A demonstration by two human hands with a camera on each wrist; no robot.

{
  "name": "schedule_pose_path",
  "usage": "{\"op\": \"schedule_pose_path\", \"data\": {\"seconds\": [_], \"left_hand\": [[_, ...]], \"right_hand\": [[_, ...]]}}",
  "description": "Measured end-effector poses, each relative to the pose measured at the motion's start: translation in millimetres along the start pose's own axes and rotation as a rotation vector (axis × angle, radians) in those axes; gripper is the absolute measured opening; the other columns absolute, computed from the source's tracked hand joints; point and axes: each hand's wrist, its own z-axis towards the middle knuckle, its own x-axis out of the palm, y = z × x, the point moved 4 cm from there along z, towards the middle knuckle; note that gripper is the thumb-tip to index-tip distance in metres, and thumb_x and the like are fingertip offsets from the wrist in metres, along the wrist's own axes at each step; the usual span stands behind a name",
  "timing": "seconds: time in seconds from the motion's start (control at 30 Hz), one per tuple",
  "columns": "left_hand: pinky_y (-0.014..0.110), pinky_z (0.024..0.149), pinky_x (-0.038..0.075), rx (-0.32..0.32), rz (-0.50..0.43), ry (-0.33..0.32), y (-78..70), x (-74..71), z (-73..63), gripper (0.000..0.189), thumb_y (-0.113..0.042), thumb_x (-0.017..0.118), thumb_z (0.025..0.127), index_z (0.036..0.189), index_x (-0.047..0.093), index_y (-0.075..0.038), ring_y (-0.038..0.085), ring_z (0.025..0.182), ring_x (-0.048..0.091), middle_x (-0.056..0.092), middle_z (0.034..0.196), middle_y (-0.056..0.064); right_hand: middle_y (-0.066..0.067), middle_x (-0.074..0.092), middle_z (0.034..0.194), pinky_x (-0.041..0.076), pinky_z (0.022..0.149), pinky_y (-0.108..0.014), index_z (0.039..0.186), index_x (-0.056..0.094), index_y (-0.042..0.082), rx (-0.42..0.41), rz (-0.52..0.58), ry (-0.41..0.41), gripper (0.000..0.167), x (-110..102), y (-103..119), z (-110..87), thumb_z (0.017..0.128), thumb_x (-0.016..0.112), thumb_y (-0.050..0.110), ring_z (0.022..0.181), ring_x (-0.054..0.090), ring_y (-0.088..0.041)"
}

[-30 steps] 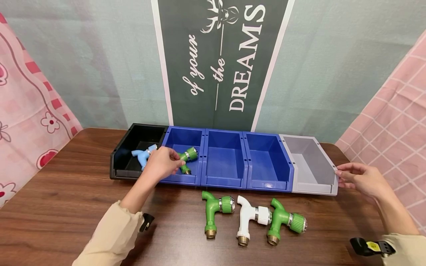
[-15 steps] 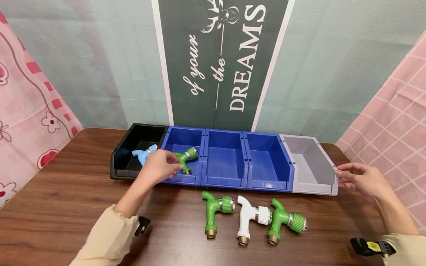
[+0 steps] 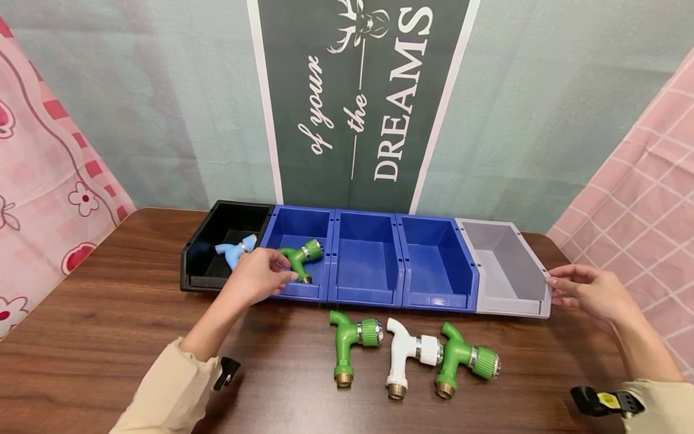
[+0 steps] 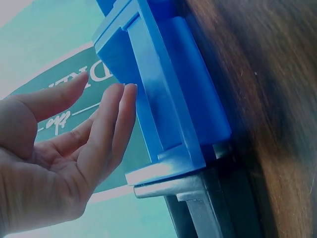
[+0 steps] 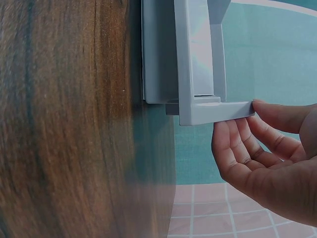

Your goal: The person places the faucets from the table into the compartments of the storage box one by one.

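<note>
Left hand (image 3: 260, 277): fingers slightly bent, thumb standing apart from them, nothing gripped. It hung over the front of the leftmost blue bin (image 3: 305, 222), palm toward the green angled tap (image 3: 300, 259) lying inside. That tap lay just beyond the fingertips and to their right, ribbed knob toward the bin's right wall, spout partly hidden by the hand; contact could not be told.

Right hand (image 3: 593, 292): closed in a pinch on the outer side wall of the grey bin (image 3: 499, 232), thumb at the rim, fingertips against the outer face; well apart from the green angled tap.

Black bin (image 3: 244, 214): at the row's left end, holding one light blue tap (image 3: 233, 253), partly covered by the left hand.

Middle blue bin (image 3: 366, 232) and right-hand blue bin (image 3: 428, 232): side by side, between the leftmost blue bin and the grey bin.

Table (image 3: 293, 386), wood-grained: before the bins lay, left to right, a green tap with chrome-capped knob (image 3: 343, 343), a white tap (image 3: 399, 355) and a second loose green tap (image 3: 455, 358), brass threads toward the near edge.
</note>
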Motion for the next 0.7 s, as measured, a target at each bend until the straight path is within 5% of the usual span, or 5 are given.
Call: {"op": "schedule_pose_path", "data": {"seconds": [0.2,0.7], "left_hand": [[0.025,0.053,0.050,-0.016,0.006,0.027,-4.1,8.0,-4.2,0.022,-0.016,0.069,0.082,0.096,0.064,0.001,0.012,0.056,0.061,0.064,0.072,0.005],[0.024,0.050,0.046,0.070,0.025,0.106,-19.3,43.2,-24.8,0.023,-0.013,0.072,0.078,0.093,0.064,0.002,0.011,0.048,0.055,0.059,0.062,0.003]], "right_hand": [[-0.002,0.064,0.072,0.053,0.054,-0.027,0.082,0.069,0.014,0.005,0.007,0.002,0.027,-1,-1,0.2,0.087,0.054,-0.008,0.060,0.063,-0.016],[-0.001,0.064,0.072,0.053,0.053,-0.026,0.081,0.069,0.015,0.011,-0.005,-0.005,0.028,1,1,0.5,0.087,0.054,-0.008,0.060,0.063,-0.016]]}}
